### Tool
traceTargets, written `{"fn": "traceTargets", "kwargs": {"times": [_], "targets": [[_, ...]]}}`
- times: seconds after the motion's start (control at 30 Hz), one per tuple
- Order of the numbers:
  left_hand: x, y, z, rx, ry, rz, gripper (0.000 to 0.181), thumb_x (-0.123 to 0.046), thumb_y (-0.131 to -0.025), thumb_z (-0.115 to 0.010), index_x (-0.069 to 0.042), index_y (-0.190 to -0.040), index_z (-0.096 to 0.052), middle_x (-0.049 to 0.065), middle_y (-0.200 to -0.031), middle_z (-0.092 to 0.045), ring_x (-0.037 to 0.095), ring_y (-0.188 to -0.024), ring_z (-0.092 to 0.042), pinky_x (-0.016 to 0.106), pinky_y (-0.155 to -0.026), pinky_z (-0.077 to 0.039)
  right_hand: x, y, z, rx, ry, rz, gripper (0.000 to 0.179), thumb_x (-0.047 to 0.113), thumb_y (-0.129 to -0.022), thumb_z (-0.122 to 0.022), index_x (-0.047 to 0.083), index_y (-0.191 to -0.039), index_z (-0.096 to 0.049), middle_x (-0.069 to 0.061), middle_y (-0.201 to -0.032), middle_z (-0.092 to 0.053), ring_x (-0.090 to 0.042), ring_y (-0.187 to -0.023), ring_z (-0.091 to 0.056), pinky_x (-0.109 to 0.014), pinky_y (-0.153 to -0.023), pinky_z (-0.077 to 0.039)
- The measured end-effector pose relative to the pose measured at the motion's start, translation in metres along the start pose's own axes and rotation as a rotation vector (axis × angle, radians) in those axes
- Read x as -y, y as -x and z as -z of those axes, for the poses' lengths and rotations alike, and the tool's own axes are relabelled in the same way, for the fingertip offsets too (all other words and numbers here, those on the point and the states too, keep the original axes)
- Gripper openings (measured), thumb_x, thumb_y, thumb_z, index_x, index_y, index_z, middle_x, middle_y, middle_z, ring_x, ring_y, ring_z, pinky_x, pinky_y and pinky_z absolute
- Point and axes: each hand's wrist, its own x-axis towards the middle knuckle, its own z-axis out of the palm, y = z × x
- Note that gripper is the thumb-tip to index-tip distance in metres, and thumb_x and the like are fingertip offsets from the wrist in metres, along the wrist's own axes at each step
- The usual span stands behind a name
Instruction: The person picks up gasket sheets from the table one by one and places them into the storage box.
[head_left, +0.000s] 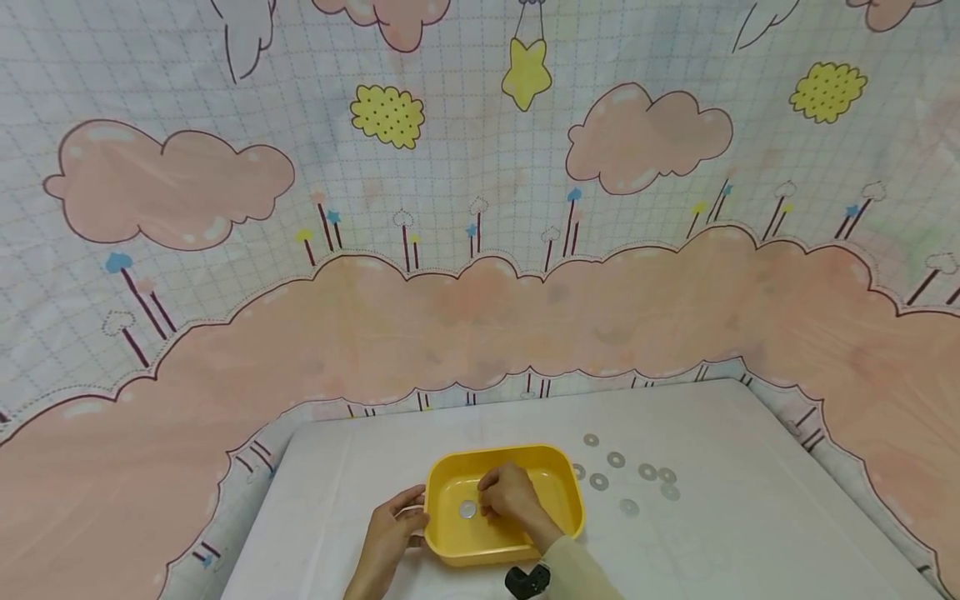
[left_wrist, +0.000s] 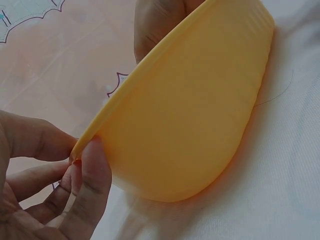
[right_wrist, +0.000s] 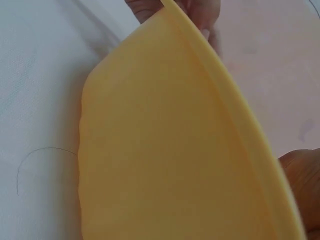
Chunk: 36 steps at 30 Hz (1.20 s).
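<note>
A yellow plastic tray (head_left: 536, 457) stands on the white-covered table. My left hand (head_left: 386, 533) grips its left end; in the left wrist view the fingers (left_wrist: 92, 170) and thumb pinch the tray's rim (left_wrist: 115, 105). Inside the tray lies a small, pale, round washer-like disc (head_left: 468, 509). My right hand (head_left: 512, 493) is lowered into the tray just right of that disc, its fingers bent downward. Whether something sits between those fingertips is hidden. In the right wrist view the tray's wall (right_wrist: 165, 135) covers most of the right hand (right_wrist: 302, 185).
Several flat grey metal washers (head_left: 616, 459) lie scattered on the table right of the tray. The white tabletop (head_left: 750, 517) extends farther right. Behind it hangs a cloth (head_left: 480, 325) printed with clouds and stars.
</note>
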Motion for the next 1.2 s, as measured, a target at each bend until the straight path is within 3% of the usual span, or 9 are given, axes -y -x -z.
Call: {"fn": "traceTargets", "kwargs": {"times": [0.2, 0.67, 0.83, 1.2], "targets": [[0.001, 0.001, 0.0, -0.001, 0.003, -0.002, 0.055, 0.002, -0.083, -0.065, 0.007, -0.136, -0.051, 0.015, -0.116, -0.055, 0.018, -0.088, -0.062, 0.031, -0.06, -0.058, 0.003, 0.006, 0.009, 0.007, -0.02, 0.01, 0.017, 0.002, -0.081, -0.071, -0.003, -0.097, -0.07, -0.008, -0.071, -0.069, -0.018, -0.054, -0.065, -0.031, -0.053, -0.058], [0.003, 0.002, -0.001, 0.0, 0.003, 0.003, 0.056, 0.002, -0.082, -0.064, 0.006, -0.136, -0.052, 0.015, -0.117, -0.055, 0.018, -0.088, -0.062, 0.032, -0.062, -0.058, 0.017, 0.025, 0.038, -0.022, -0.105, 0.126, 0.028, 0.008, -0.087, -0.07, -0.005, -0.112, -0.066, -0.01, -0.087, -0.07, -0.027, -0.074, -0.072, -0.032, -0.06, -0.062], [0.002, 0.002, -0.001, -0.001, 0.009, -0.002, 0.055, 0.002, -0.082, -0.064, 0.006, -0.136, -0.052, 0.015, -0.116, -0.055, 0.018, -0.088, -0.062, 0.031, -0.061, -0.058, 0.024, 0.032, 0.05, -0.04, -0.116, 0.173, 0.026, 0.008, -0.088, -0.068, -0.005, -0.111, -0.066, -0.012, -0.089, -0.069, -0.033, -0.078, -0.071, -0.032, -0.06, -0.061], [0.001, 0.0, -0.001, -0.012, 0.011, 0.012, 0.056, 0.003, -0.081, -0.063, 0.006, -0.136, -0.052, 0.014, -0.116, -0.055, 0.017, -0.086, -0.061, 0.031, -0.062, -0.058, 0.017, 0.04, 0.081, -0.103, -0.097, 0.271, 0.023, 0.01, -0.089, -0.07, 0.0, -0.109, -0.069, -0.013, -0.092, -0.07, -0.031, -0.079, -0.072, -0.026, -0.06, -0.061]]}}
